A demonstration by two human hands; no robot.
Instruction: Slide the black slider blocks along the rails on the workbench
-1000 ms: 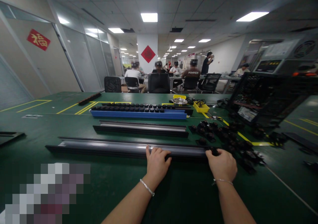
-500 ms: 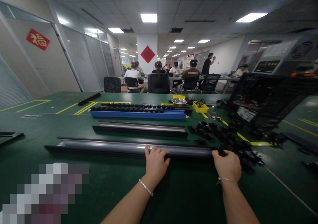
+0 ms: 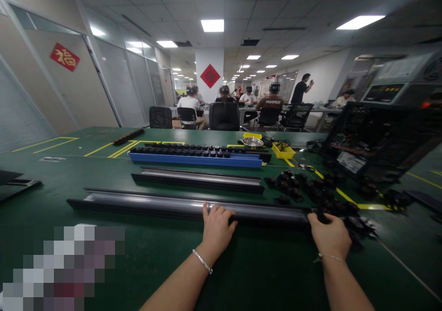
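Two bare hands are working at one long, black, channel-shaped rail with a glossy grey inner face [image 3: 148, 203], which is lying lengthwise on the green tabletop [image 3: 155, 242], nearest the person. Its trough is facing up, catching pale streaks of light between two dark raised edges. The left hand [image 3: 218, 223] is hooking its fingers over the near edge, right of the middle, and is closing on it. The right hand [image 3: 330, 235] is curling its thumb and fingers at the right end; I can't tell whether they are clamped on the edge or on a dark part there. Each wrist is wearing one silvery bracelet [image 3: 203, 262].

Beyond, one shorter black rail with a grey trough [image 3: 203, 180] is lying roughly parallel, and behind it one blue rail [image 3: 196, 159] is carrying many small black parts, too crowded for counting. Right of the shorter rail, a heap of small black parts [image 3: 290, 182] is overlapping too much to number. Two yellow containers [image 3: 285, 154] and one shiny metal bowl [image 3: 252, 142] are sitting farther back.
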